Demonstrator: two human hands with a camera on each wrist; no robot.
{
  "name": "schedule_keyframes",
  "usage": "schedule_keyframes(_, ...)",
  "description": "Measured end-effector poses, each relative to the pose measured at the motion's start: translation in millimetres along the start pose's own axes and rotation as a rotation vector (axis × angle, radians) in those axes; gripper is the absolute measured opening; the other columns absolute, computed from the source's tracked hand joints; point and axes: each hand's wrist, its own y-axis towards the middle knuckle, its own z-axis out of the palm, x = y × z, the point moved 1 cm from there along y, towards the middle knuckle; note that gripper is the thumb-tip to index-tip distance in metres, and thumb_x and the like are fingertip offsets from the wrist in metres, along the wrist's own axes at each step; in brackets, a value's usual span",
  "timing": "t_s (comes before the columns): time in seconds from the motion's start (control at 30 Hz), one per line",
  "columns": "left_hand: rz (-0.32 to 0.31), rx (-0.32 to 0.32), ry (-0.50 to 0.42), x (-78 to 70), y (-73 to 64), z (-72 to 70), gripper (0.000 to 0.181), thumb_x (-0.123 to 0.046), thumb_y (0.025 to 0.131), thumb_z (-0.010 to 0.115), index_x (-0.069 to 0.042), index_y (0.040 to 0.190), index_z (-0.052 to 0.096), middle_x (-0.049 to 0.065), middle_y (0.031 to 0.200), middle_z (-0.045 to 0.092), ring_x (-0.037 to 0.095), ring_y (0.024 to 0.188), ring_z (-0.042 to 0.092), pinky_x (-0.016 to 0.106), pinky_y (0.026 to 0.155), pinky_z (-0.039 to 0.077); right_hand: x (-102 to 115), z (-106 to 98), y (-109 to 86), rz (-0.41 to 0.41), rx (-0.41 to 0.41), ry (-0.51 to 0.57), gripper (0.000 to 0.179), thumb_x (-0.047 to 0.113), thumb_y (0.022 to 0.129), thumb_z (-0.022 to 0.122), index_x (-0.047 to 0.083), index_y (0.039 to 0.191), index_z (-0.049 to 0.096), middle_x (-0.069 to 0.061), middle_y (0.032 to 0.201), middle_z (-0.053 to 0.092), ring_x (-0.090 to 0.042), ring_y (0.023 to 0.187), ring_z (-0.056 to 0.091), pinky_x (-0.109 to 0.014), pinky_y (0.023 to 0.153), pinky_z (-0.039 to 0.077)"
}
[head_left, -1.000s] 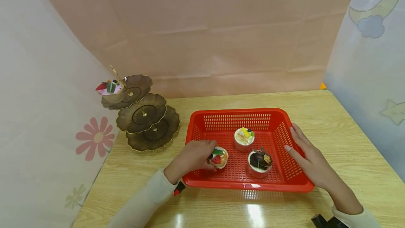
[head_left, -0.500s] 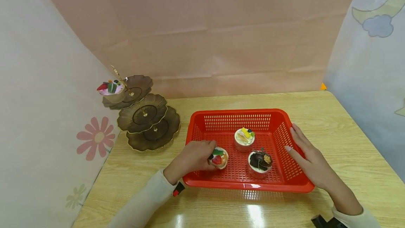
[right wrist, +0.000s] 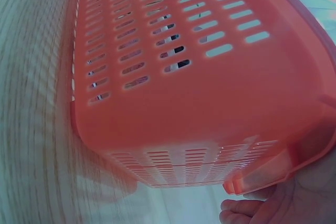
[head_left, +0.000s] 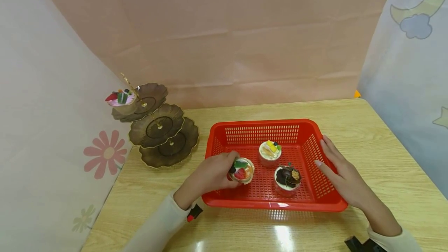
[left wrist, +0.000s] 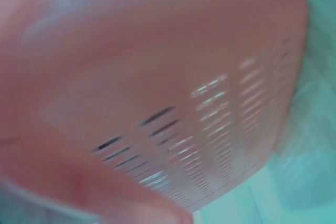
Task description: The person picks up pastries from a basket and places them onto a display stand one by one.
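Note:
In the head view my left hand (head_left: 217,172) pinches a small dessert cup (head_left: 242,171) topped with strawberry, orange slices and a green leaf. It is at the left end of a red plastic basket (head_left: 273,205). My right hand (head_left: 344,180) holds the basket's right rim, its thumb over the inside and its fingers along the outside. Two more dessert cups stand in the basket: a cream one with yellow fruit (head_left: 270,153) and a chocolate-topped one (head_left: 287,180). The left wrist view is blurred and shows mainly the basket's wall (left wrist: 157,66). Fingertips (right wrist: 236,209) appear below the rim in the right wrist view.
A three-tier brown stand (head_left: 156,125) with scalloped plates is at the table's left. Its top plate bears a pink dessert cup (head_left: 122,102) with fruit. The wooden table (head_left: 245,228) stretches around the basket. A pinkish cloth (head_left: 224,42) hangs behind.
My left hand has shifted slightly up and away from me with the fruit dessert cup, which now shows more of its top. The right hand and the basket stay in place.

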Motion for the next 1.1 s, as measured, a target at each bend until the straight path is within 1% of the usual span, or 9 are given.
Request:
schedule_keyframes(0.07,-0.007,-0.023,-0.01,-1.4,-3.6,-8.3,0.065,-0.047,0.071,0.077,-0.012,0.116,0.047,-0.006,0.094,0.056,0.005,0.081,0.054,0.021,0.07,0.05,0,0,-0.1,0.0,-0.001,-0.009,0.064,0.026,0.1,0.047,0.019,0.151,0.01,0.01,0.156,-0.001,-0.024,0.143,0.004,-0.032,0.114,0.006)
schedule_keyframes(0.17,-0.027,-0.058,-0.031,-1.2,-8.7,-21.2,0.067,-0.047,0.071,0.077,-0.012,0.119,0.047,-0.005,0.098,0.056,0.007,0.084,0.054,0.022,0.071,0.05,1,0,0.1,-0.001,-0.002,-0.017,0.064,0.027,0.1,0.047,0.019,0.151,0.01,0.009,0.156,-0.001,-0.025,0.143,0.005,-0.029,0.113,0.006)
schedule_keyframes(0.3,-0.068,-0.081,-0.081,3.4,-14.6,-37.7,0.066,-0.046,0.071,0.078,-0.012,0.119,0.048,-0.005,0.098,0.054,0.007,0.084,0.053,0.02,0.068,0.049,1,0,0.4,0.003,0.0,-0.009,0.063,0.027,0.1,0.046,0.017,0.151,0.011,0.009,0.156,-0.002,-0.028,0.143,0.005,-0.05,0.112,0.007)
schedule_keyframes(0.37,-0.09,-0.097,-0.083,7.2,-18.0,-46.2,0.065,-0.046,0.07,0.079,-0.013,0.118,0.048,-0.006,0.098,0.053,0.005,0.083,0.052,0.019,0.068,0.049,2,1,0.7,0.004,0.001,-0.009,0.063,0.028,0.1,0.047,0.016,0.151,0.011,0.009,0.156,-0.002,-0.029,0.143,0.005,-0.053,0.11,0.008)
schedule_keyframes(0.5,-0.126,-0.136,-0.027,16.2,-26.2,-65.2,0.064,-0.048,0.068,0.079,-0.014,0.114,0.051,-0.008,0.095,0.052,0.003,0.079,0.05,0.017,0.066,0.047,2,1,0.8,0.005,0.005,-0.006,0.064,0.028,0.1,0.046,0.016,0.151,0.011,0.009,0.156,-0.002,-0.029,0.143,0.004,-0.056,0.11,0.008)
schedule_keyframes(0.63,-0.156,-0.158,-0.008,25.2,-34.4,-86.2,0.064,-0.046,0.068,0.081,-0.012,0.114,0.052,-0.006,0.094,0.053,0.005,0.079,0.051,0.02,0.066,0.048,1,0,0.0,-0.006,0.003,-0.02,0.063,0.027,0.1,0.046,0.016,0.151,0.01,0.008,0.156,-0.002,-0.028,0.143,0.004,-0.045,0.113,0.006)
schedule_keyframes(0.73,-0.178,-0.163,0.009,32.0,-40.7,-100.8,0.065,-0.044,0.068,0.081,-0.01,0.115,0.052,-0.004,0.096,0.054,0.008,0.08,0.052,0.024,0.068,0.049,-1,0,-0.7,-0.01,0.0,-0.027,0.063,0.027,0.1,0.045,0.016,0.151,0.01,0.009,0.157,-0.002,-0.026,0.143,0.004,-0.033,0.114,0.004)
schedule_keyframes(0.9,-0.223,-0.154,0.04,43.9,-51.5,-119.7,0.062,-0.044,0.069,0.08,-0.009,0.113,0.052,-0.003,0.093,0.054,0.012,0.08,0.052,0.029,0.07,0.049,-2,0,-0.6,-0.019,-0.005,-0.023,0.063,0.026,0.1,0.046,0.017,0.151,0.01,0.009,0.157,-0.002,-0.026,0.143,0.004,-0.028,0.113,0.003)
schedule_keyframes(1.1,-0.278,-0.13,0.059,55.2,-60.6,-135.7,0.064,-0.048,0.07,0.077,-0.008,0.113,0.052,0.0,0.094,0.056,0.016,0.082,0.054,0.033,0.073,0.049,-2,1,-0.3,-0.022,-0.008,-0.025,0.064,0.026,0.1,0.047,0.016,0.151,0.01,0.008,0.157,-0.001,-0.027,0.143,0.004,-0.023,0.111,0.003)
